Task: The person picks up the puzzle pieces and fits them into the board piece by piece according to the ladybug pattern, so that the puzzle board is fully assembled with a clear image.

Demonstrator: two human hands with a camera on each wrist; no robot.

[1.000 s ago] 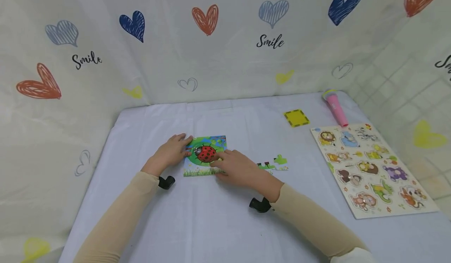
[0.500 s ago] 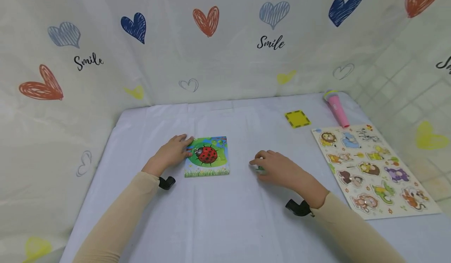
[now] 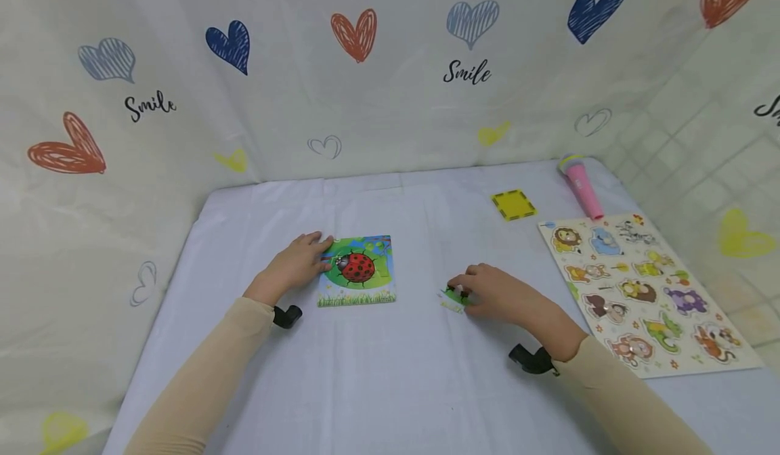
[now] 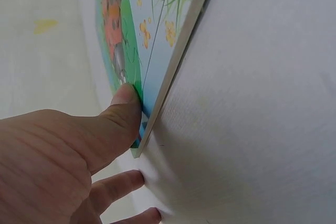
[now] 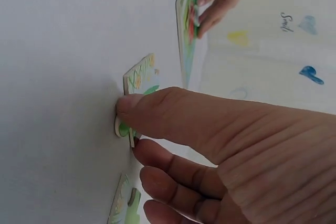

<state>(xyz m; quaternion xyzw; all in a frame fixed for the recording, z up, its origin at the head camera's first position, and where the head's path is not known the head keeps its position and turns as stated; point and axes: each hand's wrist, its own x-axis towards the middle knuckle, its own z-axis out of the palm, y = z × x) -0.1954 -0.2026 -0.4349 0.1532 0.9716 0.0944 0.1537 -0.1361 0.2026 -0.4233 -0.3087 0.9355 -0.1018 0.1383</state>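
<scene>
A square ladybug jigsaw puzzle [image 3: 365,294] lies flat on the white-covered table, grass along its near edge. My left hand [image 3: 296,262] rests at its left side; in the left wrist view the thumb [image 4: 118,116] presses on the puzzle's corner while other fingers reach down beside it. To the right, my right hand [image 3: 506,296] pinches a green puzzle piece [image 3: 452,301] printed with grass and flowers. The right wrist view has the thumb over that piece [image 5: 142,74], the fingers curled behind it. Another loose piece [image 5: 119,200] lies close by, below the fingers in that view.
On the right of the table lies a board of animal pictures [image 3: 621,323]. Behind it are a pink toy microphone [image 3: 585,189] and a yellow square frame piece [image 3: 514,205]. A white cloth with printed hearts [image 3: 390,103] hangs along the back.
My right hand has left the puzzle and moved right to the loose pieces, where it now pinches one. The left hand has stayed at the puzzle's left side.
</scene>
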